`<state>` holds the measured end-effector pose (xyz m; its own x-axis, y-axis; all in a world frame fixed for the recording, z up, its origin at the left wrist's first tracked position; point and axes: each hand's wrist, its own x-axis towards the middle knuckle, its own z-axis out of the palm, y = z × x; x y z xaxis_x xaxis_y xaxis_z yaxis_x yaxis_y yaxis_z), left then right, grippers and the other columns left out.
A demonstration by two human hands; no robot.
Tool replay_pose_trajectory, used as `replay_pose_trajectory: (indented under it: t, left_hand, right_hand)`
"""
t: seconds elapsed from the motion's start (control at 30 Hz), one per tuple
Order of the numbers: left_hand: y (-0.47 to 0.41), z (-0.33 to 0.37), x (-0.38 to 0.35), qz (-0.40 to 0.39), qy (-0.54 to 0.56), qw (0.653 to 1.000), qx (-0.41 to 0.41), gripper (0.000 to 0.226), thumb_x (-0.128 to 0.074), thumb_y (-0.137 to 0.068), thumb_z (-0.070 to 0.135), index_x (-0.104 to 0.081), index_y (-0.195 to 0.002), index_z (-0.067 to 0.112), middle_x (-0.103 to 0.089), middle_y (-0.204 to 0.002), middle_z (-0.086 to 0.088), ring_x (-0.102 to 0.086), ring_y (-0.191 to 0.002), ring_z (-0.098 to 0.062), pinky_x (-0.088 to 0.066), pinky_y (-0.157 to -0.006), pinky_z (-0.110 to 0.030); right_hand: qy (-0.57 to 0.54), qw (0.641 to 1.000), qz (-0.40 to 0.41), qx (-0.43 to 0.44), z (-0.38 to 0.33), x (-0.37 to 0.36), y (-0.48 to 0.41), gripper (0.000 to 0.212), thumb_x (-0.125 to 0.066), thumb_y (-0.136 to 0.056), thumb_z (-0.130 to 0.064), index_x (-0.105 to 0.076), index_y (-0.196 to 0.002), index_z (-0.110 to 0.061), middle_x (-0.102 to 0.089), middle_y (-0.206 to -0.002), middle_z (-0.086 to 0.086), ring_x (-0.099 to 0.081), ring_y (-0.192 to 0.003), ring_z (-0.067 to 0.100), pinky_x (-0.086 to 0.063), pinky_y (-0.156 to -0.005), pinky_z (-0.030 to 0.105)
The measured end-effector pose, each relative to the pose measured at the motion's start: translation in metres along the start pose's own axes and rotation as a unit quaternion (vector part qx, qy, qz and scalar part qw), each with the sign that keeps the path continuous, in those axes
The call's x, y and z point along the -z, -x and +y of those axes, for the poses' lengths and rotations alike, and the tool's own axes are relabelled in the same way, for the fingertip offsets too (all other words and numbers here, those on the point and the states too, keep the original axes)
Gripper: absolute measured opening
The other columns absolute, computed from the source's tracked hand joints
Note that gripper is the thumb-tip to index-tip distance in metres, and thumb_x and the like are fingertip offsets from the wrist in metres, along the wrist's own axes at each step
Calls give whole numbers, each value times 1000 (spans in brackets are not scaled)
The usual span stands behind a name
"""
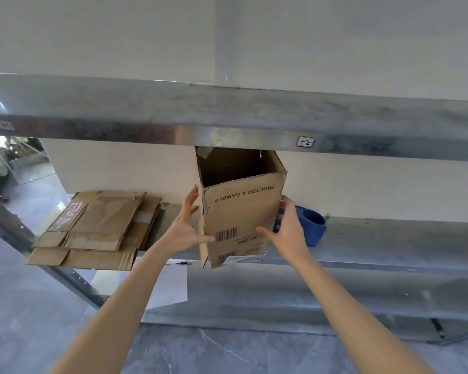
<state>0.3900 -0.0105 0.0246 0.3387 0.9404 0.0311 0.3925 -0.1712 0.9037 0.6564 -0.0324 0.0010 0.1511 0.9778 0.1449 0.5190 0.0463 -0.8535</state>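
An open brown cardboard box [241, 211] with upside-down print and barcodes is held up in front of the middle metal shelf [389, 238], its open top facing me and reaching the underside of the upper shelf. My left hand [185, 228] grips its left side, thumb across the front face and fingers along the edge. My right hand [285, 228] grips its right side, thumb on the front near a barcode, fingers wrapped behind the right edge.
A pile of flattened cardboard boxes [97, 230] lies at the shelf's left end. A blue tape dispenser [312, 225] sits behind the box at right. The upper shelf [227, 117] carries a label [305, 142]. A white sheet [170, 284] and a pen [183, 263] lie on the lower shelf.
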Motion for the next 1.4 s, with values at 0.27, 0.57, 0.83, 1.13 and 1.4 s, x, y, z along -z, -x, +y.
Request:
replay_pose_trajectory:
  t: [0.27,0.57,0.83,1.13,1.4]
  left_hand:
    - [-4,-2,13,97,-7,995,-23,98,-87,-72,16,-26,-136,57,-37,-152,8,-40,-134,-11,-44,-103,-40]
    - [0,23,12,134,16,987,-89,81,-84,-76,24,-35,-136,48,-38,-138,36,-38,-127,14,-41,-89,-10]
    - [1,25,15,99,-25,990,-98,49,-81,-78,29,-59,-121,37,-39,-143,20,-45,-129,-10,-48,-100,-33]
    - [-10,36,26,142,-52,987,-51,28,-66,-90,37,-63,-111,18,-62,-114,4,-55,-113,-18,-53,-92,-49]
    - [-14,39,33,125,-90,984,-86,90,-83,-76,27,-27,-146,29,-32,-146,11,-54,-103,-2,-55,-76,-25]
  right_hand:
    - [75,997,-3,20,-11,17,1,91,-61,-62,-81,-29,-135,-36,-58,-127,-9,-65,-96,12,-59,-72,32]
    - [60,990,28,121,-40,24,3,75,-56,-66,-87,-16,-127,-70,-50,-129,-25,-59,-89,-6,-48,-64,12]
    - [119,984,-8,135,-39,20,1,80,-40,-77,-87,-53,-131,-30,-32,-139,-28,-60,-99,11,-60,-77,38]
    - [19,998,23,60,-54,18,-15,48,-64,-88,-50,-47,-124,-23,-48,-127,-9,-55,-106,10,-56,-88,44]
    - [-55,997,-37,28,-57,15,-23,98,-76,-84,-16,-11,-155,-36,-17,-158,-19,-34,-135,6,-40,-110,39]
